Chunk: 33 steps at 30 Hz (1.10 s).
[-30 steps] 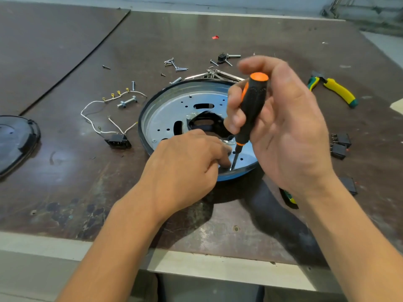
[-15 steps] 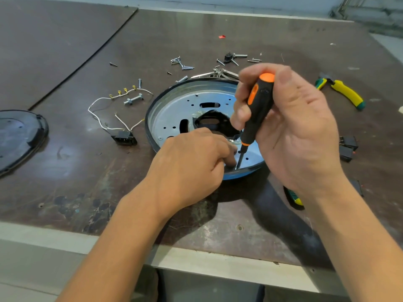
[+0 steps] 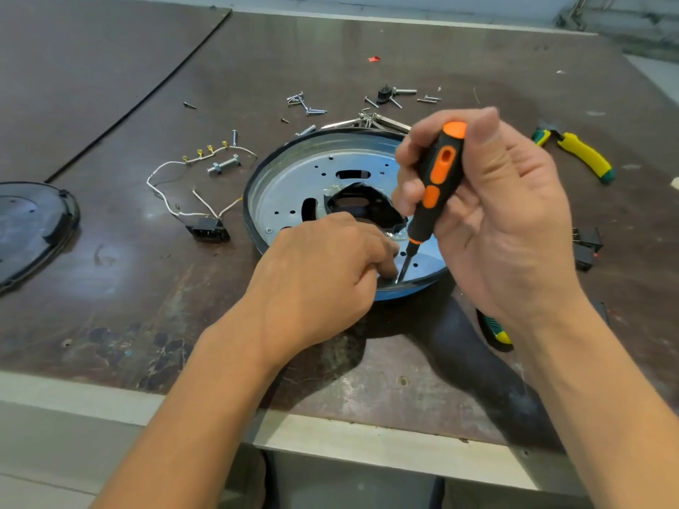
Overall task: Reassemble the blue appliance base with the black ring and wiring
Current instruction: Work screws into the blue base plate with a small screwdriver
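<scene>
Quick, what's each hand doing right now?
Left hand: curled at the base rim; holding anything cannot be told.
Right hand: grips the screwdriver.

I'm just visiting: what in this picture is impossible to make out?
Head view only:
- What the screwdriver tip meets, screw or not: hidden by the fingers of the left hand.
- The near rim of the blue base: covered by the left hand.
- The black cover: cut off by the left edge.
- A green-and-yellow tool: mostly under the right hand and its wrist.
</scene>
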Motion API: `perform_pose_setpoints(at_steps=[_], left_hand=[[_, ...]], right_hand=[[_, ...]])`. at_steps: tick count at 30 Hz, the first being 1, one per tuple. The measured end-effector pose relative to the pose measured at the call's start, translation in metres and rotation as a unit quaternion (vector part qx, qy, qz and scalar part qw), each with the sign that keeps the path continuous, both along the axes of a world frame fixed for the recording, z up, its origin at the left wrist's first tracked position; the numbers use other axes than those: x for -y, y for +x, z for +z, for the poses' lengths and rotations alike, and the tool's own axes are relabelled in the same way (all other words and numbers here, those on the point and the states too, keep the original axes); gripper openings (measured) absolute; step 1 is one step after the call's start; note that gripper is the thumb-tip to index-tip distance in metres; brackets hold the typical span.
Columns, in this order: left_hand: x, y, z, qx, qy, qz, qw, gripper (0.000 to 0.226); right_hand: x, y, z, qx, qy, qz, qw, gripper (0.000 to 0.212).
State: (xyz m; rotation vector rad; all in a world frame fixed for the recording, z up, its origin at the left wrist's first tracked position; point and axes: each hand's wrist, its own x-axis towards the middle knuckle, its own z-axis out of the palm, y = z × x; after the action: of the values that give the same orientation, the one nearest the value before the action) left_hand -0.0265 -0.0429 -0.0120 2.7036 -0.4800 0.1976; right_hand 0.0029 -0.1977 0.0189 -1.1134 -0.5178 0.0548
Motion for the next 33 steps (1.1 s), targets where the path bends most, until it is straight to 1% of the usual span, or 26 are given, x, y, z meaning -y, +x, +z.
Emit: perform_pose_setpoints(at_steps=[2, 5, 8, 11, 12, 14, 15, 16, 17, 20, 22, 23, 24, 26, 27, 29, 31, 33], left_hand=[[0.0, 0.0, 0.0, 0.002, 0.0, -0.001, 1.0, 0.042], [0.0, 0.0, 0.0, 0.001, 0.003, -0.003, 1.0, 0.041], [0.0, 0.0, 0.0, -0.001, 0.003, -0.003, 1.0, 0.041], [0.001, -0.001, 0.001, 0.001, 0.002, -0.003, 1.0, 0.041], [0.0, -0.001, 0.001, 0.001, 0.002, -0.004, 1.0, 0.041], [0.0, -0.001, 0.001, -0.001, 0.004, -0.005, 1.0, 0.04], [0.0, -0.001, 0.0, -0.002, 0.004, -0.004, 1.0, 0.04], [0.0, 0.0, 0.0, -0.001, 0.003, -0.002, 1.0, 0.04], [0.0, 0.0, -0.001, -0.001, 0.002, 0.0, 1.0, 0.04], [0.0, -0.001, -0.001, 0.002, 0.0, 0.003, 1.0, 0.041], [0.0, -0.001, -0.002, 0.007, 0.001, 0.002, 1.0, 0.041], [0.0, 0.0, -0.002, 0.008, 0.001, 0.002, 1.0, 0.04], [0.0, 0.0, -0.002, 0.006, 0.0, 0.0, 1.0, 0.04], [0.0, 0.0, -0.001, 0.0, 0.001, 0.0, 1.0, 0.04], [0.0, 0.0, -0.001, -0.002, 0.001, 0.002, 1.0, 0.041], [0.0, 0.001, 0.0, -0.005, 0.0, 0.005, 1.0, 0.042], [0.0, 0.001, 0.0, -0.007, 0.002, 0.004, 1.0, 0.042], [0.0, 0.001, -0.001, -0.006, 0.005, 0.004, 1.0, 0.041]], right_hand=[[-0.001, -0.002, 0.002, 0.009, 0.004, -0.011, 1.0, 0.01], [-0.002, -0.002, 0.001, 0.009, 0.014, -0.019, 1.0, 0.023], [-0.003, -0.001, 0.002, -0.004, 0.031, 0.013, 0.999, 0.025], [0.002, 0.002, 0.002, -0.027, 0.034, 0.03, 0.999, 0.032], [0.003, 0.002, 0.002, -0.017, 0.024, 0.03, 0.999, 0.028], [0.002, 0.001, 0.001, 0.018, 0.006, 0.013, 1.0, 0.013], [0.001, 0.0, 0.001, 0.029, 0.003, -0.007, 1.0, 0.014], [-0.001, 0.0, 0.0, 0.033, 0.006, -0.019, 0.999, 0.02], [-0.002, 0.0, 0.0, 0.03, 0.014, -0.016, 0.999, 0.024], [-0.001, 0.003, 0.0, 0.002, 0.045, 0.026, 0.999, 0.025], [0.003, 0.007, 0.0, -0.036, 0.058, 0.041, 0.997, 0.033], [0.004, 0.008, -0.001, -0.042, 0.057, 0.043, 0.997, 0.034], [0.004, 0.007, -0.002, -0.036, 0.048, 0.041, 0.997, 0.03], [0.004, 0.007, -0.003, -0.003, 0.029, 0.023, 0.999, 0.011], [0.004, 0.007, -0.003, 0.009, 0.018, 0.006, 1.0, 0.007], [0.004, 0.008, -0.002, 0.018, 0.012, -0.017, 1.0, 0.017], [0.004, 0.008, 0.0, 0.003, 0.023, -0.004, 1.0, 0.015], [0.002, 0.008, 0.0, -0.02, 0.031, 0.021, 0.999, 0.019]])
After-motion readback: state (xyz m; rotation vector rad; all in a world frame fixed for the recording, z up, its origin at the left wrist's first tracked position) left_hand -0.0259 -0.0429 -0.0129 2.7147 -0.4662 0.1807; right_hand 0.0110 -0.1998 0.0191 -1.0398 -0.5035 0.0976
